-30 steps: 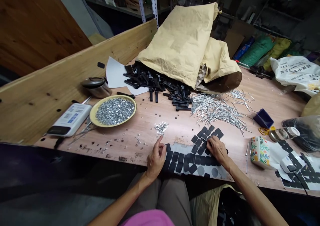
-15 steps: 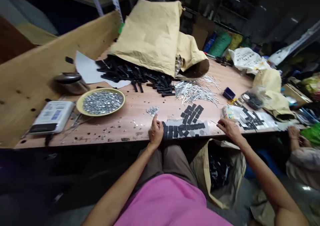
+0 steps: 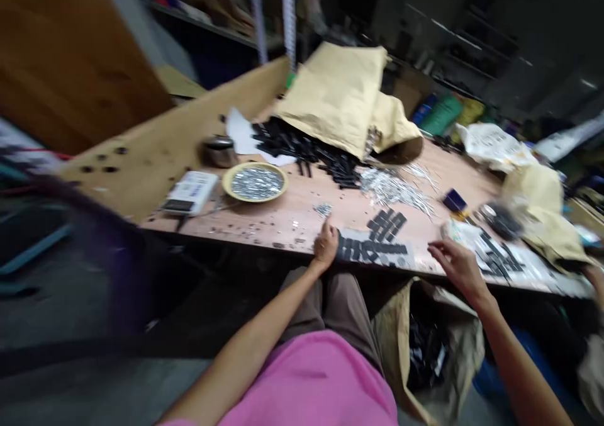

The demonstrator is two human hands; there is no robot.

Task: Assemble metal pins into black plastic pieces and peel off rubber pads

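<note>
My left hand (image 3: pixel 325 245) rests at the near edge of the wooden table (image 3: pixel 292 215), fingers curled against the left end of a sheet of black pads (image 3: pixel 372 250). The picture is smeared and nothing shows in that hand. My right hand (image 3: pixel 455 263) hovers just off the table edge to the right of the sheet, fingers loosely spread and holding nothing. A small heap of silver washers (image 3: pixel 323 209) lies just beyond my left hand. More black pads on white backing (image 3: pixel 495 257) lie to the right of my right hand.
A yellow dish of washers (image 3: pixel 255 182), a white box (image 3: pixel 189 192) and a metal pot (image 3: pixel 218 151) sit at the left. Tan paper sacks (image 3: pixel 340 95), black plastic parts (image 3: pixel 302 149) and metal pins (image 3: pixel 391 187) lie behind. An open bag (image 3: pixel 425 344) hangs below the table edge.
The view pulled back and swung left, blurring. My right hand left the black pads and moved right, off the table edge. My left hand stayed at the sheet's left end.
</note>
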